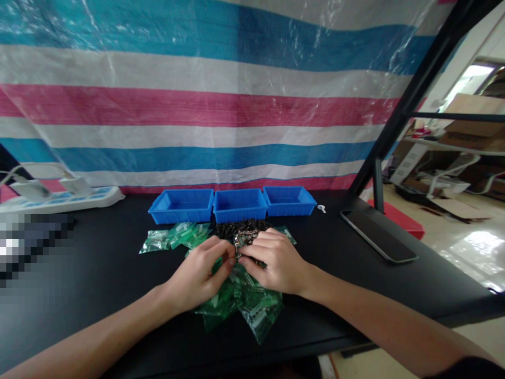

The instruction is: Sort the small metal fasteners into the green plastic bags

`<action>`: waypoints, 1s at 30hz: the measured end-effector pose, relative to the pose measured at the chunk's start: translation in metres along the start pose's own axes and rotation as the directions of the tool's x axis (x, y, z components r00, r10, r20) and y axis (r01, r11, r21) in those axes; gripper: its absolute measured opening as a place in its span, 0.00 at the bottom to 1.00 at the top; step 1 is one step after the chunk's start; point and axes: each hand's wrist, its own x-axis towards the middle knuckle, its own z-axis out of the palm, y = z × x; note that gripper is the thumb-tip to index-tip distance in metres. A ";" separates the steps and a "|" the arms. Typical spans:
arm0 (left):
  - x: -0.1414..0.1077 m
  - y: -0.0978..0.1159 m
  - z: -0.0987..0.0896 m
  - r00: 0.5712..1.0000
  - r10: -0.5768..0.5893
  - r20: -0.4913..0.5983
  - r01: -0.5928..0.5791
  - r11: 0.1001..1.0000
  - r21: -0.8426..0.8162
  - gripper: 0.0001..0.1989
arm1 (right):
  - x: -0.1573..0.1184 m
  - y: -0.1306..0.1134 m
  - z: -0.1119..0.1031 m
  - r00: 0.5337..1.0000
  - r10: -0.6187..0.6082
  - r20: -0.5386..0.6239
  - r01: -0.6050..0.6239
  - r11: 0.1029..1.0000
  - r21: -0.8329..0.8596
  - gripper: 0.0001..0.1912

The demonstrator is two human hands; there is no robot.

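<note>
My left hand (203, 276) is closed in a pinch, its fingertips almost meeting those of my right hand (278, 260). A small shiny metal piece (237, 248) shows between the fingertips, too small to name exactly. My right hand's fingers are curled, and what they grip is mostly hidden. Beneath both hands lie green-tinted clear plastic bags (258, 310) with small parts inside. Just beyond the fingers is a heap of dark, thin screw-like pieces (231, 229), with brownish metal bits (246, 236) beside it, partly covered by my right hand.
Three blue bins (240, 213) stand in a row behind the heap. More green bags (189, 234) lie left. A phone (379, 236) and a white earbud (321, 209) are to the right. A power strip (102, 197) sits at the far left of the black table (118, 273).
</note>
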 end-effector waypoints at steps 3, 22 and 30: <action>0.000 0.002 -0.001 1.000 0.015 0.019 -0.015 1.000 0.022 0.06 | 0.000 -0.001 0.000 1.000 -0.013 0.002 0.013 1.000 -0.022 0.11; 0.000 0.003 -0.002 0.999 0.011 0.047 -0.015 0.997 0.076 0.07 | 0.000 -0.003 0.002 1.000 0.003 0.000 -0.003 0.996 -0.084 0.11; 0.000 0.003 -0.002 0.999 0.005 0.046 -0.009 0.996 0.086 0.07 | 0.000 -0.004 0.003 1.000 0.012 -0.025 -0.015 0.995 -0.101 0.10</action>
